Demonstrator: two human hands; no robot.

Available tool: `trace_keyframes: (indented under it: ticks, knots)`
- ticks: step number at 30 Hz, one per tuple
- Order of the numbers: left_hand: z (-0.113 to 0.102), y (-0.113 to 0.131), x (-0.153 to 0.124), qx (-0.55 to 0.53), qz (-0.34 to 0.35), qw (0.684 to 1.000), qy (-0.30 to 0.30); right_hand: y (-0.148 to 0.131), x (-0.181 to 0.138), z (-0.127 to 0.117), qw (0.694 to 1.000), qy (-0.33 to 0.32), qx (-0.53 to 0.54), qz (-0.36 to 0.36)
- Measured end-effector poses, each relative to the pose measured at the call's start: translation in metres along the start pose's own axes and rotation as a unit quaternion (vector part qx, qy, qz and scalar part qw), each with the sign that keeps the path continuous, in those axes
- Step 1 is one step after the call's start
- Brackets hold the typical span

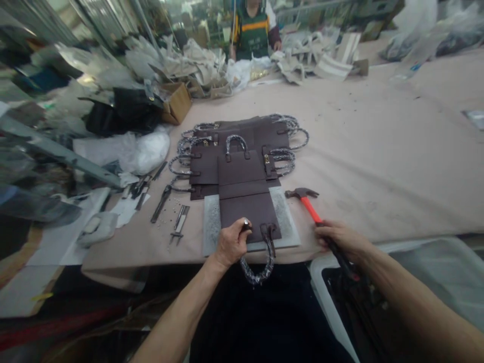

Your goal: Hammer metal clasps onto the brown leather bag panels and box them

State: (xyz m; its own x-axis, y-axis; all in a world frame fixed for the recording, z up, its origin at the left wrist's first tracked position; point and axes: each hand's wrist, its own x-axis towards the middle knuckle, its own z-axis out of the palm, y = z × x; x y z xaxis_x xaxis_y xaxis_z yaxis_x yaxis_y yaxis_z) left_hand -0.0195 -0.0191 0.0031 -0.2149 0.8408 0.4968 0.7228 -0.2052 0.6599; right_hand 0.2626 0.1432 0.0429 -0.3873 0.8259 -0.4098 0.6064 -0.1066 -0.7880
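Observation:
A dark brown leather bag panel (247, 209) lies flat on a grey slab (212, 222) at the table's near edge. Its plastic-wrapped handle (260, 267) hangs over the edge. My left hand (231, 243) is closed round a small metal punch (246, 222) standing upright on the panel near the handle's left tab. My right hand (340, 239) grips the black end of a hammer (308, 201) with an orange shaft, its head resting on the table to the right of the slab.
More brown panels with wrapped handles (242, 146) are stacked behind the slab. Hand tools (162, 201) and small metal parts lie to the left, beside plastic bags and a cardboard box (177, 103). A person (253, 30) stands at the far side. A white bin (446, 267) sits at right.

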Motion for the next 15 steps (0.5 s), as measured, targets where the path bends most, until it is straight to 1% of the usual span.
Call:
trace_keyframes:
  ticks: [1, 2, 4, 5, 6, 7, 8, 9, 10, 11, 12, 14, 15]
  knots:
    - [0.001, 0.0, 0.0, -0.004, 0.002, 1.0, 0.004, -0.011, -0.005, 0.004, 0.997, -0.041, 0.06, 0.021]
    - [0.001, 0.0, 0.0, -0.009, 0.003, 1.0, 0.006, -0.022, -0.012, 0.008, 0.991, -0.063, 0.109, 0.045]
    - [0.002, 0.0, 0.001, -0.018, 0.0, 1.0, 0.009, -0.044, -0.029, 0.013, 0.981, -0.053, 0.172, 0.076]
    - [0.002, 0.0, 0.001, -0.021, -0.004, 1.0, 0.008, -0.055, -0.038, 0.014, 0.982, -0.027, 0.175, 0.061]
    - [0.002, -0.001, 0.0, -0.025, -0.008, 1.0, 0.007, -0.065, -0.047, 0.014, 0.989, 0.01, 0.145, 0.017]
    - [0.002, -0.001, 0.0, -0.027, -0.013, 1.0, 0.007, -0.075, -0.056, 0.012, 0.993, 0.052, 0.092, -0.047]
    - [0.002, -0.001, 0.0, -0.028, -0.016, 0.999, 0.006, -0.083, -0.065, 0.011, 0.988, 0.092, 0.025, -0.118]
    - [0.002, -0.002, 0.0, -0.029, -0.018, 0.999, 0.006, -0.091, -0.072, 0.009, 0.973, 0.12, -0.046, -0.19]
    - [0.002, -0.002, 0.0, -0.029, -0.02, 0.999, 0.006, -0.098, -0.078, 0.008, 0.95, 0.135, -0.113, -0.256]
    - [0.003, -0.003, 0.0, -0.028, -0.02, 0.999, 0.007, -0.104, -0.083, 0.007, 0.924, 0.136, -0.175, -0.312]
    - [0.003, -0.003, -0.001, -0.027, -0.018, 0.999, 0.008, -0.11, -0.086, 0.007, 0.898, 0.123, -0.229, -0.356]
    - [0.005, -0.004, -0.001, -0.023, -0.013, 1.0, 0.012, -0.118, -0.091, 0.008, 0.852, 0.082, -0.312, -0.412]
    - [0.005, -0.004, -0.001, -0.022, -0.011, 1.0, 0.014, -0.121, -0.093, 0.009, 0.836, 0.07, -0.337, -0.428]
